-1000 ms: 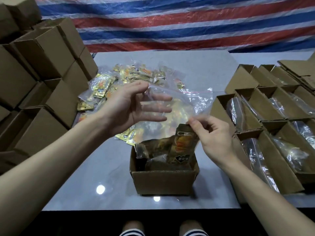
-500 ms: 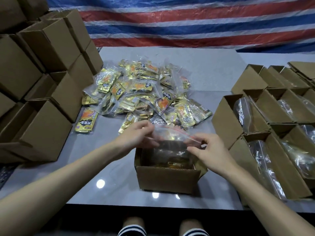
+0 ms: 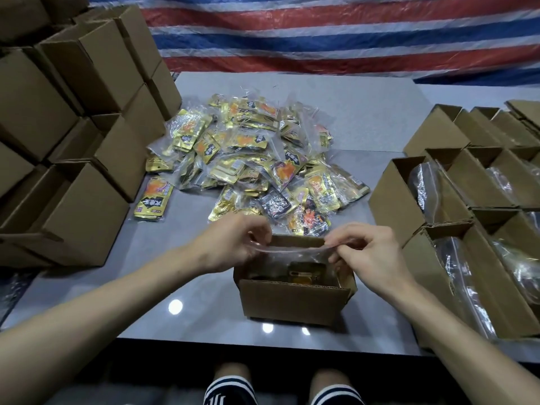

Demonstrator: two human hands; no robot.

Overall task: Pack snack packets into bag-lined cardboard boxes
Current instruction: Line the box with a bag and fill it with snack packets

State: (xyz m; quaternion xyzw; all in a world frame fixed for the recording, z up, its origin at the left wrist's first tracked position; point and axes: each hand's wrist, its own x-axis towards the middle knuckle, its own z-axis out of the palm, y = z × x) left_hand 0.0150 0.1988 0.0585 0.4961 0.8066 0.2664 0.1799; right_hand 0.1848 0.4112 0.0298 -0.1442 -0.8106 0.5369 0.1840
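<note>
Here's the box [image 3: 295, 299], near centre on the surface [image 3: 380, 121], with its clear bag [image 3: 295, 252] standing up inside and packets [image 3: 306, 271] sitting low in it. I can make out one gold packet for sure; how many lie under it I cannot tell. The left hand [image 3: 233, 247] and right hand [image 3: 368, 258] each take one end of the bag's top edge, fingers [image 3: 344, 241] curled and pinched against the thumbs on the strip, stretching it flat between them. That looks like the seal going on, so this one box is as good as filled, with only its flaps left to close. Plenty left beyond it, though: the pile [image 3: 254, 165] just behind holds dozens of packets, too many to count, plus one loner [image 3: 153, 201] lying apart to its left. On the right, open boxes [image 3: 467, 214] wait in rows: at least seven in view, four clearly showing plastic liners inside, and what's in those liners is too blurred to read. On the left, a stack [image 3: 73, 141] of roughly ten plain cartons, some cut off at the edge. A striped tarp [image 3: 321, 33] hangs at the far end.
</note>
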